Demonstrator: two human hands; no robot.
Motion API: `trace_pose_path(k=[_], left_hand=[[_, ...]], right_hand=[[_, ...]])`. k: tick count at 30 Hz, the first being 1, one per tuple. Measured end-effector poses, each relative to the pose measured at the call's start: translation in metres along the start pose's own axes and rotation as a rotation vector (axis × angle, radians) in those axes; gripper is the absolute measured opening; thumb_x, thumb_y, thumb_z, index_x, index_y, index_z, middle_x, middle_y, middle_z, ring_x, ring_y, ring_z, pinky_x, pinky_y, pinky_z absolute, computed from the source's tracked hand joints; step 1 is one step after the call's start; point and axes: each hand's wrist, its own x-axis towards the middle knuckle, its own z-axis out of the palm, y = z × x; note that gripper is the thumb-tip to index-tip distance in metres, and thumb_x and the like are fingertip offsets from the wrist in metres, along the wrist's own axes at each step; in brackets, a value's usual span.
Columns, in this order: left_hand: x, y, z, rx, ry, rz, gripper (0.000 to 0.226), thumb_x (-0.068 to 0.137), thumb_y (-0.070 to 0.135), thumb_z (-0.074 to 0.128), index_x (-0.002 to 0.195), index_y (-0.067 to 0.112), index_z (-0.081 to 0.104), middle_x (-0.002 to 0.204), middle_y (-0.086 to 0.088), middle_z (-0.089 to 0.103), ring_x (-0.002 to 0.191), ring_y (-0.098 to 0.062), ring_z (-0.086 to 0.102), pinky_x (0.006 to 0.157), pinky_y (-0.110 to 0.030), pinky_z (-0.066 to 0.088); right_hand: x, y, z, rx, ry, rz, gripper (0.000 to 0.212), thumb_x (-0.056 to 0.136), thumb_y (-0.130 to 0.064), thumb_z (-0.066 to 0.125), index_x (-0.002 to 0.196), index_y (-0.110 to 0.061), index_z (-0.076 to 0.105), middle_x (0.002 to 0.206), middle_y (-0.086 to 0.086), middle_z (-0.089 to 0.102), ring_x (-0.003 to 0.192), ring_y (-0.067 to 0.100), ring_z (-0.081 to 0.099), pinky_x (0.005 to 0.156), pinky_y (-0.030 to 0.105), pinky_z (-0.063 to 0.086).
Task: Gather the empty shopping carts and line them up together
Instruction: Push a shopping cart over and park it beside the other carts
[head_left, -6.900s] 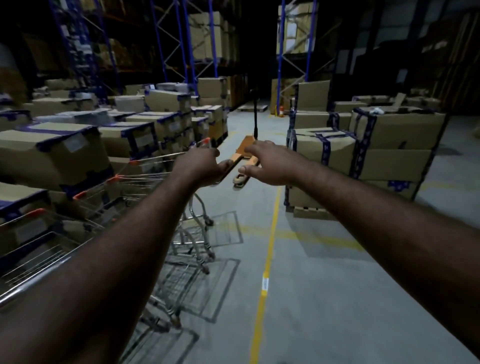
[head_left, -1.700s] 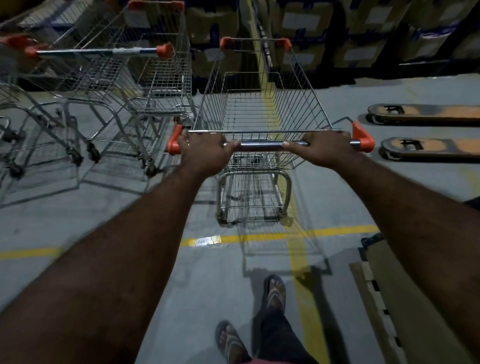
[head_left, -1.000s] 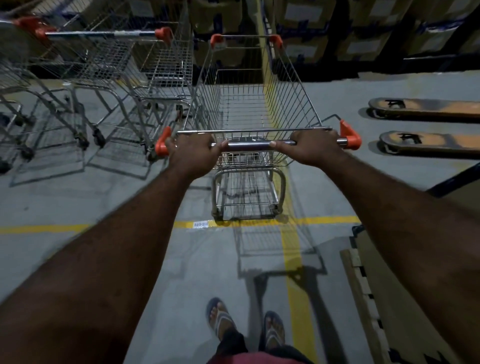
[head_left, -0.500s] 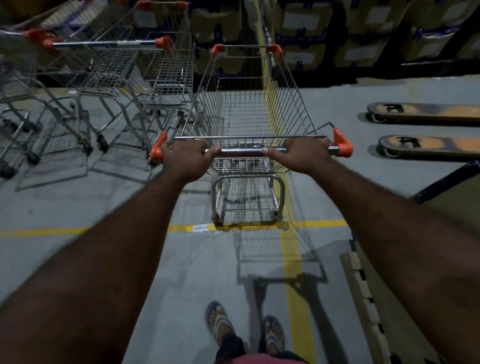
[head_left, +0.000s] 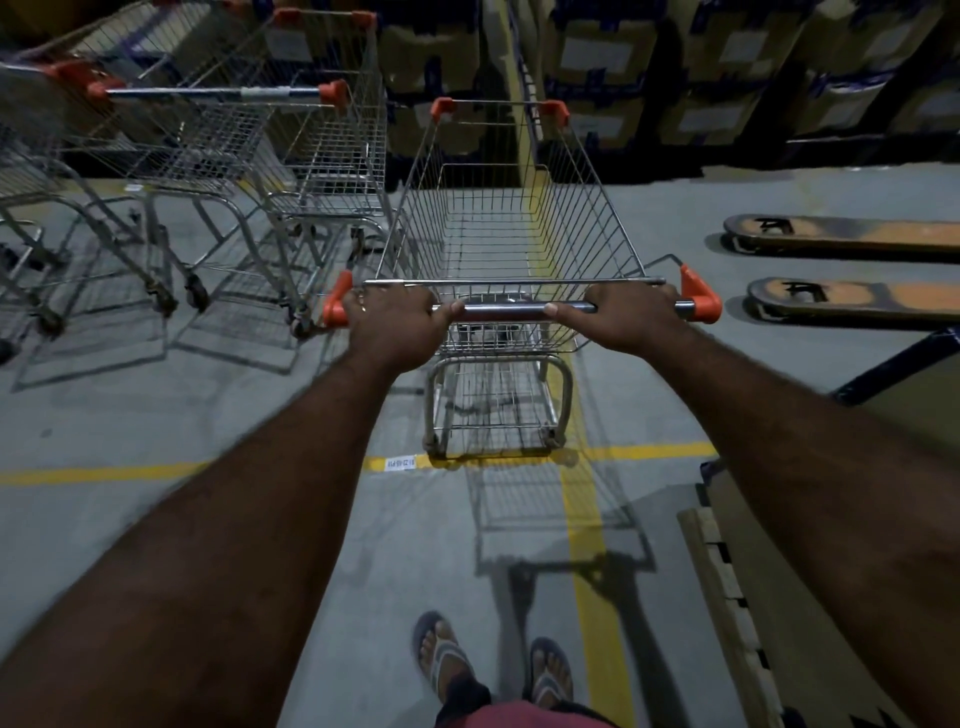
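Note:
An empty wire shopping cart (head_left: 511, 218) with orange corner caps stands straight ahead of me on the grey floor. My left hand (head_left: 392, 325) grips the left end of its steel handle bar (head_left: 511, 310). My right hand (head_left: 631, 314) grips the bar's right end. To the left stand other empty carts (head_left: 218, 130) side by side, their baskets pointing the same way. The nearest of them (head_left: 332, 156) is just left of my cart's front.
Stacked cardboard boxes (head_left: 727, 67) line the far side. Two orange pallet-jack forks (head_left: 857, 270) lie on the floor at right. A wooden pallet with a box (head_left: 727, 582) sits at lower right. Yellow floor lines (head_left: 587, 519) cross under the cart. My sandalled feet (head_left: 488, 665) are below.
Earlier my hands reached out with nothing in them; now both hold the cart's handle. Over the last second the cart has shifted slightly right, and my feet have stepped along behind it.

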Motion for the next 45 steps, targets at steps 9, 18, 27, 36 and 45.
trace_pose_path(k=[9,18,27,36,45], left_hand=[[0.011,-0.005,-0.011,-0.035,-0.182,0.048,0.07,0.099,0.072,0.017,0.129,0.026,0.061,0.128,-0.009,0.065,0.131,-0.032,0.051,0.115,-0.065,0.019],[0.035,0.001,-0.055,-0.172,-0.156,0.171,0.048,0.105,0.051,0.042,0.113,0.012,0.068,0.108,-0.009,0.068,0.098,-0.024,0.062,0.081,-0.036,0.046],[0.055,-0.068,-0.133,-0.134,0.036,0.023,0.046,0.102,0.055,0.044,0.107,0.017,0.07,0.1,-0.006,0.067,0.09,-0.022,0.059,0.071,-0.034,0.044],[0.09,-0.192,-0.205,-0.114,0.18,-0.099,0.046,0.097,0.06,0.05,0.108,0.02,0.071,0.102,-0.004,0.069,0.095,-0.025,0.064,0.087,-0.041,0.054],[0.164,-0.364,-0.246,-0.179,0.189,-0.047,0.041,0.1,0.055,0.051,0.101,0.017,0.067,0.084,-0.001,0.065,0.078,-0.015,0.062,0.073,-0.034,0.054]], right_hand=[[-0.008,-0.013,-0.016,0.115,-0.133,0.07,0.09,0.088,-0.084,0.029,0.14,-0.017,0.057,0.143,0.014,0.056,0.132,0.032,0.05,0.103,0.045,0.035],[0.044,-0.056,-0.069,0.132,-0.336,-0.026,0.069,0.091,-0.069,0.052,0.129,-0.013,0.066,0.137,0.012,0.06,0.12,0.027,0.056,0.097,0.034,0.041],[0.113,-0.168,-0.125,0.147,-0.13,-0.274,0.056,0.094,-0.065,0.052,0.117,-0.017,0.07,0.117,0.004,0.069,0.099,0.019,0.06,0.081,0.032,0.047],[0.177,-0.283,-0.184,0.149,0.002,-0.399,0.036,0.095,-0.061,0.054,0.089,-0.026,0.064,0.094,0.001,0.065,0.077,0.012,0.056,0.064,0.028,0.041],[0.267,-0.424,-0.202,0.155,0.02,-0.385,0.049,0.095,-0.06,0.054,0.117,-0.018,0.069,0.115,0.005,0.069,0.1,0.019,0.062,0.083,0.034,0.052]])
